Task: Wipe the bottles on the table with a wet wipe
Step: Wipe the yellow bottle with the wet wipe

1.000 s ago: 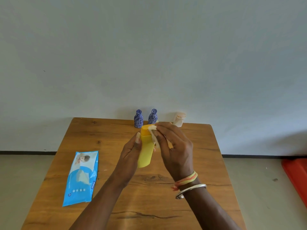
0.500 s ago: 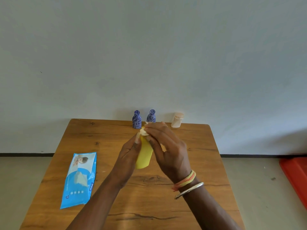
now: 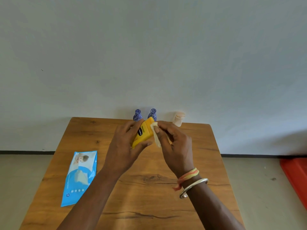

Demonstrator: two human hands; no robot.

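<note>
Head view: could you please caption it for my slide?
Left hand holds a yellow bottle over the table; right hand presses a wet wipe against it.

1. Soft, even, moderately bright light.
2. Faint shadows darken the wall behind the blue bottles and at the far right.
3. The wide lens bows the table edges outward; the pale bottle at the back looks slightly blurred.

Wood, plastic, cloth and metal.
Table of grained, matt wood; bottle of smooth yellow plastic; wipe of limp white cloth; pack of glossy, crinkled film; bangle of shiny metal; band of woven thread.
</note>
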